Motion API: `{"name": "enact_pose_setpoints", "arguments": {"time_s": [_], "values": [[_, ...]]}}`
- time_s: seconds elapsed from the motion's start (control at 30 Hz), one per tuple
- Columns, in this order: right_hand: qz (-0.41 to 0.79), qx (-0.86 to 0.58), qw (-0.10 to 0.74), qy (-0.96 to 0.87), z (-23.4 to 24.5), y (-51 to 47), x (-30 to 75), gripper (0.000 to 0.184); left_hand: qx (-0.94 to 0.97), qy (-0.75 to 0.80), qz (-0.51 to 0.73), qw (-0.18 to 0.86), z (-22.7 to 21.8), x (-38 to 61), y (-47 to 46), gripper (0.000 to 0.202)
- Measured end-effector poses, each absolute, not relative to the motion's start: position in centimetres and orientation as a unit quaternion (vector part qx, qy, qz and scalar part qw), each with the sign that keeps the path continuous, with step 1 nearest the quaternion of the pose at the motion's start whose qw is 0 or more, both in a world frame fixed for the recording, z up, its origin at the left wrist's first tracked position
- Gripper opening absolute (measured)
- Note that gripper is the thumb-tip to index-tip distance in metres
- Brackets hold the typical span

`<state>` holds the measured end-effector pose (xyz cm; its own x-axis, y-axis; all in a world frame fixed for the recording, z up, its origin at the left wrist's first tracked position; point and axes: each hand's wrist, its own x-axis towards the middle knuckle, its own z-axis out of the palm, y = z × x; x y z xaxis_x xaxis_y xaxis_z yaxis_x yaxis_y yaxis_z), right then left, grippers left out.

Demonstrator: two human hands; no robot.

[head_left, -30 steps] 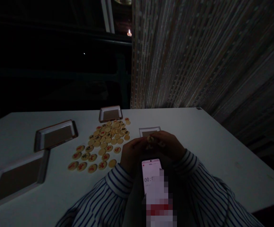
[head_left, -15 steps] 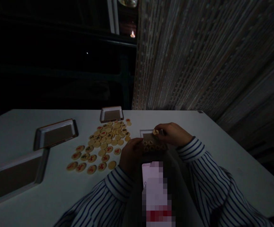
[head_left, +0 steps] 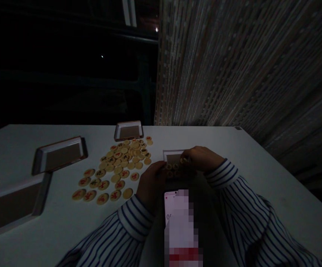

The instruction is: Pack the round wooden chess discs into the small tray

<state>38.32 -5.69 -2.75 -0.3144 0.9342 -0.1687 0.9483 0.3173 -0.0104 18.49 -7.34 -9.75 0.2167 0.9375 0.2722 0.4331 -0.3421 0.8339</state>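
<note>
Beside the near edge of the table is a small shallow tray (head_left: 173, 157), with several round Chinese chess pieces (head_left: 175, 167) lined up along its near side. My left hand (head_left: 151, 182) is closed at the tray's left edge; its fingertips are dark and partly hidden. My right hand (head_left: 204, 157) pinches one chess piece (head_left: 183, 161) low inside the tray, close to the row. To the left, a loose heap of chess pieces (head_left: 124, 157) covers part of the table, some with red or black characters up, others blank side up.
On the white table (head_left: 74, 230) stand three more trays: one at the back (head_left: 129, 132), one at the left (head_left: 62, 154) and one at the near left (head_left: 13, 207). A lit phone (head_left: 174, 215) lies below my hands. A bead curtain (head_left: 205, 66) hangs beyond the table.
My right hand has lowered the pinched chess piece from above the tray's far part down toward the row. The left hand stays at the tray's edge. The view has shifted slightly.
</note>
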Motion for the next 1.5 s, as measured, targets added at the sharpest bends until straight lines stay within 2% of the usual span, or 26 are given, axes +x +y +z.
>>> {"name": "enact_pose_setpoints", "arguments": {"time_s": [0.57, 0.93, 1.5], "values": [[-0.073, 0.557, 0.111, 0.820, -3.11, -5.48, 37.64, 0.023, 0.710, 0.485, 0.405, 0.309, -9.44, 18.59, -7.57, 0.026], [-0.081, 0.549, 0.107, 0.825, -3.04, -5.53, 37.67, 0.020, 0.716, 0.481, 0.405, 0.305, -9.67, 18.50, -7.47, 0.028], [-0.095, 0.545, 0.127, 0.823, -3.14, -5.31, 37.61, 0.027, 0.737, 0.470, 0.400, 0.275, -9.70, 18.54, -7.45, 0.026]]}}
